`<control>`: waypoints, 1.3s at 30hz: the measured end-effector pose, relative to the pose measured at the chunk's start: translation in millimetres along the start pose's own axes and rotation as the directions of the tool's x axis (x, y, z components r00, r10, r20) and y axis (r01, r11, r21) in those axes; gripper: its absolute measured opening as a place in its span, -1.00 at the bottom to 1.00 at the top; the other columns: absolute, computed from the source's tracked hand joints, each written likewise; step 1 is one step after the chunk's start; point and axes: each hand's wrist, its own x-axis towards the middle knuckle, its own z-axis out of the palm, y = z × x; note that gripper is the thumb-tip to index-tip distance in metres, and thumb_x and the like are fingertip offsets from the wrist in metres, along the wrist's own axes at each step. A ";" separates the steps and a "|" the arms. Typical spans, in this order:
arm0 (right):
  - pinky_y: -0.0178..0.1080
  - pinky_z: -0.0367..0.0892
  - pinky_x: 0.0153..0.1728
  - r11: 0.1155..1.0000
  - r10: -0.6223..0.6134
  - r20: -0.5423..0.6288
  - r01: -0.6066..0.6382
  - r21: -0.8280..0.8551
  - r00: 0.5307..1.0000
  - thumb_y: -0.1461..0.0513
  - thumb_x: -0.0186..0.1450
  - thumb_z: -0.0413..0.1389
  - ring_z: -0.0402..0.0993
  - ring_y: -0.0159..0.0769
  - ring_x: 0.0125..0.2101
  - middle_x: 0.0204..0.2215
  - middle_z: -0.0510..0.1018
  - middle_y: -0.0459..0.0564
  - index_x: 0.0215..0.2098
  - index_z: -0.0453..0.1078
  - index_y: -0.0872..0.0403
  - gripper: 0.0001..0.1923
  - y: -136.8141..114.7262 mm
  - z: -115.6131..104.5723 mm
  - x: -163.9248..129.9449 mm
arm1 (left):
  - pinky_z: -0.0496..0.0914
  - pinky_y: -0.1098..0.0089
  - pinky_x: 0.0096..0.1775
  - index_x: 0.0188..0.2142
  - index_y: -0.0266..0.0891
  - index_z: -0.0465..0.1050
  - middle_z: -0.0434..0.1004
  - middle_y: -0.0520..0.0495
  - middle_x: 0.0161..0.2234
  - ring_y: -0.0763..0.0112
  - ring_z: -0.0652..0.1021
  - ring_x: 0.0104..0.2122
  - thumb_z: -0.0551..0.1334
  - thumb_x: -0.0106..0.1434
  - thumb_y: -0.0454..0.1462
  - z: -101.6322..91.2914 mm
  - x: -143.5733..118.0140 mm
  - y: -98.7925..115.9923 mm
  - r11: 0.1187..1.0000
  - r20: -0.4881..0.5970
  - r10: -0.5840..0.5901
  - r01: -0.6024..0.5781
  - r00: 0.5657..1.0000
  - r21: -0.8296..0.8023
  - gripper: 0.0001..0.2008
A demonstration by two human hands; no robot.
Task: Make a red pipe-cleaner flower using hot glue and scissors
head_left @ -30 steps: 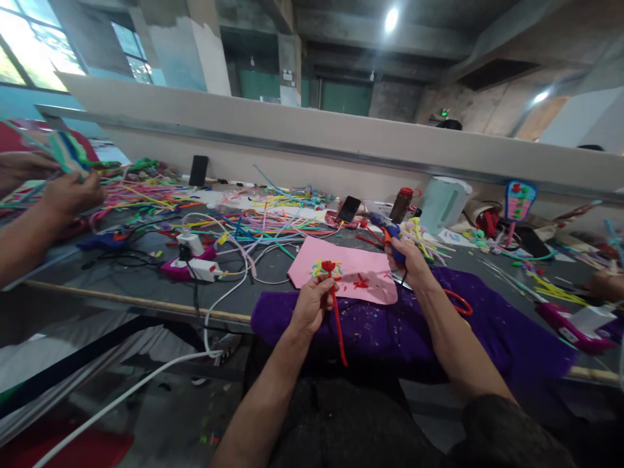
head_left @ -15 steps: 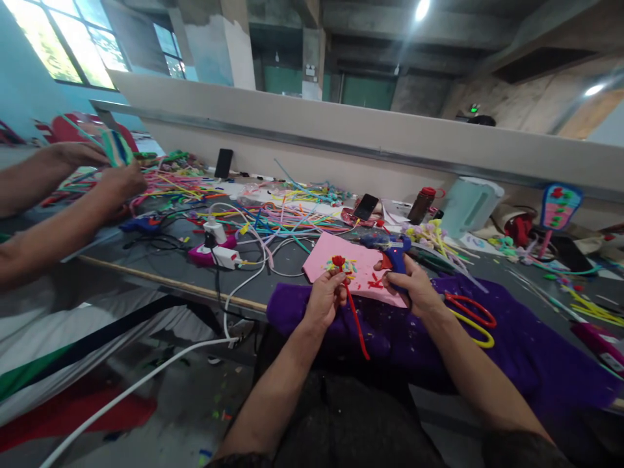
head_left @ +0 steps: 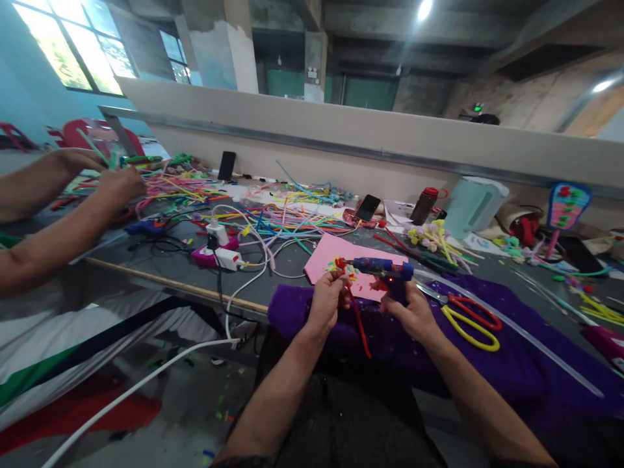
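Both grips are closed: the left hand (head_left: pixel 325 302) pinches a red fuzzy stem (head_left: pixel 360 328) over the pink sheet (head_left: pixel 325 248), the right hand (head_left: pixel 409 309) wraps a blue glue gun (head_left: pixel 383 267), nozzle near the stem's red head (head_left: pixel 340 262).

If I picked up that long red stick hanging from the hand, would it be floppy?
Probably not very: the red stick juts nearly straight from the left hand. It's likely light too, being so thin.
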 end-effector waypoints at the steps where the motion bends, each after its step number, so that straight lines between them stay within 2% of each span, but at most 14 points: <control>1: -0.29 0.32 -0.44 1.000 -0.006 0.001 0.006 -0.012 1.000 0.28 0.11 0.02 0.39 -0.39 -0.51 -0.24 0.46 0.01 -0.09 0.22 0.07 -0.64 0.2 -0.3 -0.6 | 0.14 0.56 -0.78 -0.41 -0.26 0.23 0.38 0.09 -0.57 0.63 0.27 -0.78 0.24 -0.04 -0.23 -0.2 -0.1 0.2 1.000 0.006 0.005 -0.005 1.000 0.001 -0.77; 7: -0.30 0.29 -0.51 0.997 0.021 -0.019 -0.019 0.070 1.000 0.28 0.12 0.02 0.33 -0.44 -0.60 -0.23 0.45 -0.02 -0.10 0.19 0.03 -0.65 3.1 -1.3 -0.4 | 0.10 0.60 -0.78 -0.43 -0.26 0.22 0.39 0.10 -0.58 0.69 0.23 -0.81 0.24 -0.04 -0.25 -4.5 0.8 5.0 0.995 0.028 -0.074 0.075 0.997 -0.058 -0.78; 10: -0.32 0.27 -0.52 0.995 0.028 -0.052 -0.023 0.101 0.998 0.24 0.13 0.04 0.30 -0.45 -0.60 -0.33 0.46 -0.04 -0.16 0.24 0.05 -0.72 4.8 -0.2 -0.9 | 0.07 0.61 -0.78 -0.43 -0.28 0.25 0.39 0.11 -0.59 0.73 0.20 -0.81 0.25 -0.05 -0.26 -7.8 1.6 8.5 0.982 0.083 -0.141 0.151 0.986 -0.118 -0.79; 13: -0.33 0.24 -0.55 0.987 0.026 -0.035 -0.020 0.161 0.999 0.17 0.18 0.00 0.26 -0.44 -0.63 -0.46 0.45 -0.08 -0.16 0.24 0.06 -0.74 2.9 0.4 -1.2 | 0.06 0.62 -0.78 -0.43 -0.30 0.29 0.36 0.12 -0.61 0.75 0.19 -0.81 0.26 -0.06 -0.28 -9.5 1.2 11.8 0.962 0.141 -0.195 0.217 0.971 -0.167 -0.80; 15: -0.32 0.23 -0.54 0.982 0.017 -0.015 -0.014 0.191 1.000 0.15 0.22 -0.05 0.27 -0.44 -0.64 -0.46 0.45 -0.08 -0.12 0.21 0.05 -0.73 0.5 -0.1 -1.2 | 0.05 0.62 -0.79 -0.44 -0.31 0.30 0.36 0.12 -0.61 0.75 0.20 -0.81 0.26 -0.06 -0.28 -9.8 0.5 13.1 0.955 0.159 -0.207 0.234 0.965 -0.181 -0.81; 19: -0.31 0.25 -0.50 0.992 -0.010 -0.017 0.012 0.128 1.000 0.16 0.24 -0.07 0.31 -0.43 -0.60 -0.30 0.45 -0.05 -0.03 0.14 0.01 -0.68 -1.0 -1.2 -2.1 | 0.06 0.63 -0.79 -0.43 -0.31 0.29 0.38 0.10 -0.58 0.75 0.20 -0.80 0.25 -0.04 -0.29 -10.3 0.3 12.6 0.953 0.182 -0.197 0.232 0.963 -0.194 -0.82; 26: -0.29 0.26 -0.52 0.998 -0.050 0.005 0.050 0.049 0.999 0.17 0.22 -0.05 0.30 -0.42 -0.61 -0.21 0.44 -0.01 -0.01 0.10 0.01 -0.64 7.8 4.0 -9.3 | 0.10 0.63 -0.77 -0.41 -0.28 0.27 0.40 0.09 -0.57 0.74 0.22 -0.80 0.25 -0.02 -0.28 -11.6 0.8 8.9 0.969 0.157 -0.148 0.176 0.976 -0.176 -0.81; 34: -0.29 0.23 -0.56 0.995 -0.081 0.020 0.082 -0.049 0.997 0.21 0.22 -0.05 0.29 -0.38 -0.62 -0.40 0.45 -0.06 -0.14 0.20 -0.01 -0.78 11.6 4.6 -13.6 | 0.07 0.60 -0.76 -0.39 -0.29 0.30 0.39 0.10 -0.58 0.73 0.23 -0.81 0.26 -0.04 -0.23 -8.0 -2.0 7.8 0.990 0.130 -0.103 0.114 0.986 -0.079 -0.77; 39: -0.28 0.22 -0.57 0.995 -0.075 -0.021 0.073 -0.069 0.997 0.21 0.19 -0.01 0.27 -0.35 -0.64 -0.58 0.38 -0.12 -0.08 0.18 -0.01 -0.70 12.9 4.5 -13.5 | 0.07 0.60 -0.75 -0.39 -0.30 0.31 0.39 0.09 -0.58 0.73 0.22 -0.80 0.26 -0.06 -0.23 -7.5 -2.1 8.6 0.990 0.124 -0.107 0.117 0.987 -0.077 -0.76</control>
